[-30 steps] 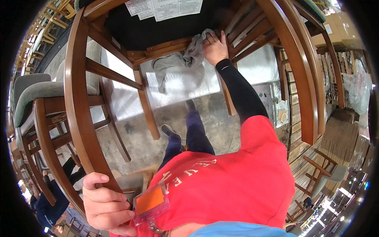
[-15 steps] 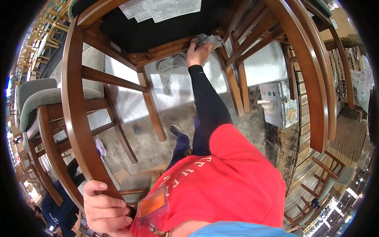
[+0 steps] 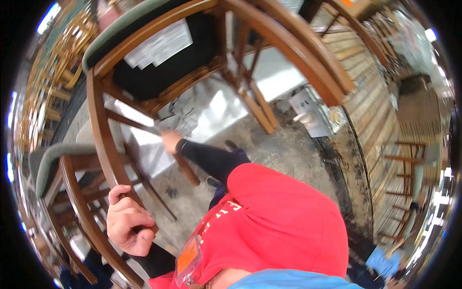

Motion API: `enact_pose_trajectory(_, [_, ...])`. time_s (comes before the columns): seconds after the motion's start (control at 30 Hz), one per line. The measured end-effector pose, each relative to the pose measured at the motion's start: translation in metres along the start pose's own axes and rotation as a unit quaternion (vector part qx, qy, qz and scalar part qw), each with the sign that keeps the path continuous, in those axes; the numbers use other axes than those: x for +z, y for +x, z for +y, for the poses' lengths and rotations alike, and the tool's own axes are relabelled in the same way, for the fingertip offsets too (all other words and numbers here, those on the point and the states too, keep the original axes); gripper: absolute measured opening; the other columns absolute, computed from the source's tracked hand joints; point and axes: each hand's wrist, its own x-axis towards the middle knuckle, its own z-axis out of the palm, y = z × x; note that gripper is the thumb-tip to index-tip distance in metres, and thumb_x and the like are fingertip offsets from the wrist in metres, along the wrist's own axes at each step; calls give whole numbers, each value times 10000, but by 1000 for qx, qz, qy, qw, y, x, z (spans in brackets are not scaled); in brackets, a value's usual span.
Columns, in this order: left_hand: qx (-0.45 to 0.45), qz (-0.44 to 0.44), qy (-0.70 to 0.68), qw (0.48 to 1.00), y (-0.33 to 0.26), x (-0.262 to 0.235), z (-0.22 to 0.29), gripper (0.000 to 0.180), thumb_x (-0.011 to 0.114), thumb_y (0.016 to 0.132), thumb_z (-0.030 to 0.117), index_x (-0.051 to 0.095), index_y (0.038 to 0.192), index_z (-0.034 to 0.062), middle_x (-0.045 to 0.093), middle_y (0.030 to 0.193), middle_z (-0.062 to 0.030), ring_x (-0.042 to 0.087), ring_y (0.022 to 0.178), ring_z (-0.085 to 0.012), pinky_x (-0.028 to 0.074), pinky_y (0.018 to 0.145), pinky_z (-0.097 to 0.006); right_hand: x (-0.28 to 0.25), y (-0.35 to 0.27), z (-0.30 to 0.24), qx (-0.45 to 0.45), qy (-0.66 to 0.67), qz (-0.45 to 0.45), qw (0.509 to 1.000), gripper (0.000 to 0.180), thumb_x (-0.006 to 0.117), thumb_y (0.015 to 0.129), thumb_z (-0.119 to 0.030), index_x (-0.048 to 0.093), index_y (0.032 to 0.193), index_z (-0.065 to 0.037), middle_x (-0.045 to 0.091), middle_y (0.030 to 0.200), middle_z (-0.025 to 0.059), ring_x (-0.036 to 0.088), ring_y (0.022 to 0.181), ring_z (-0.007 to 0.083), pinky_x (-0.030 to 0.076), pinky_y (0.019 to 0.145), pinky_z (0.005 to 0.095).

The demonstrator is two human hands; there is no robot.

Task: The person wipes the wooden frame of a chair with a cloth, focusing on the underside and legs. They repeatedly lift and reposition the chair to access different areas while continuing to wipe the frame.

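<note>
A brown wooden chair [image 3: 98, 130] is tipped up in front of me, its black seat underside [image 3: 144, 77] with white paper labels facing me. My left hand [image 3: 127, 219] is closed around the chair's curved wooden rail at the lower left. My right hand [image 3: 170, 140], in a black sleeve, reaches forward to a thin rung below the seat. It holds a crumpled grey cloth [image 3: 182, 113] against the wood; the hand is blurred.
A second chair with a grey-green cushion [image 3: 48, 161] stands close on the left. Stacked wooden chairs [image 3: 409, 159] fill the right side. A white box [image 3: 312, 113] lies on the stained concrete floor. An orange badge [image 3: 189, 255] hangs on my red shirt.
My right hand and the cloth have slid down and left, from the seat frame to a lower rung. The view has swung right. My left hand keeps its grip on the rail.
</note>
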Motion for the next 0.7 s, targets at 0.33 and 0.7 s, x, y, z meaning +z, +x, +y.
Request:
enact_pose_trajectory(0.33, [-50, 33, 91, 994, -8, 13, 35, 210, 588, 923, 133, 593, 760, 1, 611, 708, -84, 592, 725, -226, 355, 1134, -551, -87, -229, 162, -18, 76, 116, 990, 316, 608, 803, -230, 717, 1014, -22, 706, 902, 239, 687, 911, 417, 538, 843, 522])
enact_pose_trajectory(0.7, [-219, -281, -72, 932, 19, 372, 22, 246, 640, 973, 244, 690, 955, 3, 723, 921, -107, 707, 869, -194, 554, 778, -345, -115, -565, 455, 497, 514, 270, 645, 233, 625, 934, -227, 709, 1065, -54, 715, 860, 72, 702, 707, 192, 504, 541, 338])
